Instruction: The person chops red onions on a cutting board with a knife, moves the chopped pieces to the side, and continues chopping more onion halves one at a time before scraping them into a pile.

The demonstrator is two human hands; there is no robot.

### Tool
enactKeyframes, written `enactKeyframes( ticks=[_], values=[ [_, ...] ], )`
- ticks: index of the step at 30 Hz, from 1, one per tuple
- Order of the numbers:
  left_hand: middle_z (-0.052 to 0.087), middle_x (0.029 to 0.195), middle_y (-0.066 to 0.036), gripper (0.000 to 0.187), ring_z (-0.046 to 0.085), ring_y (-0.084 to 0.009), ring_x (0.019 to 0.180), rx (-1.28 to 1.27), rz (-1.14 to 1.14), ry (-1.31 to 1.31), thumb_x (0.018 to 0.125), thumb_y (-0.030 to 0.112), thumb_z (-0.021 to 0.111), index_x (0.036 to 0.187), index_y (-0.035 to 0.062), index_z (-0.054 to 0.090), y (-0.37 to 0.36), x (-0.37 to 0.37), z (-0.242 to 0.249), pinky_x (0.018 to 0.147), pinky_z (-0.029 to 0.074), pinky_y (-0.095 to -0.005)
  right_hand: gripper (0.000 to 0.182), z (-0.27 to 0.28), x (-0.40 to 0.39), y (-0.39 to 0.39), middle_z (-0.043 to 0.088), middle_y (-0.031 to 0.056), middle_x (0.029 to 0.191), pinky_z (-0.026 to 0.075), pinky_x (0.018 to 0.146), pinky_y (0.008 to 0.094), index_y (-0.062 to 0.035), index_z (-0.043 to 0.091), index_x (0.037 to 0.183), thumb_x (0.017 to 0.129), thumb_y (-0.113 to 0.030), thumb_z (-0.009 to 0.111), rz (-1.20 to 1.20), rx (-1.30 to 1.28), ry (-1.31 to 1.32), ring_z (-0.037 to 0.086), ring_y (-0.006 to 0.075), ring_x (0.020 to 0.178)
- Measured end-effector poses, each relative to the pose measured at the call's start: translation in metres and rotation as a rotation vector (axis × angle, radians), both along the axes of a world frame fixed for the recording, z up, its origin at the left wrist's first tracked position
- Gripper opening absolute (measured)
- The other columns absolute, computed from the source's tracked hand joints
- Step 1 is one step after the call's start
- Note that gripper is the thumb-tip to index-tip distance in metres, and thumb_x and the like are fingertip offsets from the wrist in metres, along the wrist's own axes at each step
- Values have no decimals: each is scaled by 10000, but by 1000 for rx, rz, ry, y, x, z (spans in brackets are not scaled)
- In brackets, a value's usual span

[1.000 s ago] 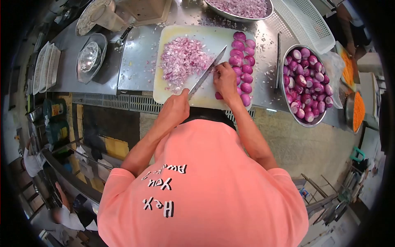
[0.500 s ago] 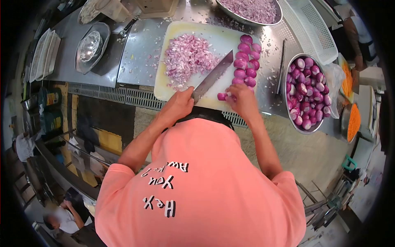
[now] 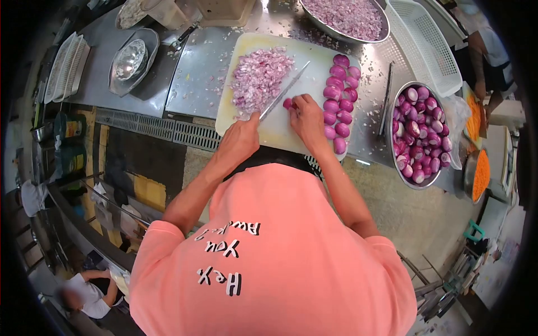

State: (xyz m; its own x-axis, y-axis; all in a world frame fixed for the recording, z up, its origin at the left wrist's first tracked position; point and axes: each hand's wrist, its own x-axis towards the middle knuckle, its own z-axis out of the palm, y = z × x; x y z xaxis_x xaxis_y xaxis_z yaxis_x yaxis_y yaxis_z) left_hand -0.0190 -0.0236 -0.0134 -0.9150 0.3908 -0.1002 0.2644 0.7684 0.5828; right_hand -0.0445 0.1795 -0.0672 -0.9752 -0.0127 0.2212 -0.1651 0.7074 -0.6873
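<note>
Left hand (image 3: 241, 140) gripped the knife (image 3: 283, 92) handle; right hand (image 3: 307, 115) pinned an onion half (image 3: 288, 103) mid cutting board (image 3: 280, 120), beside the blade. Onion probably light, layered and slick; best held flat-side down, fingertips curled.

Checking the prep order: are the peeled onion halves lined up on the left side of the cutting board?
No, the onion halves line the right side of the cutting board.

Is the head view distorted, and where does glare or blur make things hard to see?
Head view: strong fisheye bending, with a dark round vignette at the corners; bright glare on the steel counter near the top; the cutting board and knife are sharp; things at the frame edges look stretched and soft.
</note>
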Motion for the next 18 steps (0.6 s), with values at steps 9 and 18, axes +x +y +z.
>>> enactKeyframes(
  ticks=[9,18],
  values=[
    [583,647,-296,203,597,-504,675,-44,27,-34,809,-28,493,1010,-47,473,1,12,17,607,457,-573,114,-14,-20,-6,597,158,884,502,724,457,-22,650,902,800,-31,600,8,70,103,596,362,825],
    [572,627,-290,280,582,-493,639,-70,-19,-49,815,-33,521,1085,-32,445,-3,16,1,583,436,-573,96,-17,-15,-6,601,148,888,501,698,451,-31,647,893,807,-30,605,-26,13,129,596,357,812]
  ],
)
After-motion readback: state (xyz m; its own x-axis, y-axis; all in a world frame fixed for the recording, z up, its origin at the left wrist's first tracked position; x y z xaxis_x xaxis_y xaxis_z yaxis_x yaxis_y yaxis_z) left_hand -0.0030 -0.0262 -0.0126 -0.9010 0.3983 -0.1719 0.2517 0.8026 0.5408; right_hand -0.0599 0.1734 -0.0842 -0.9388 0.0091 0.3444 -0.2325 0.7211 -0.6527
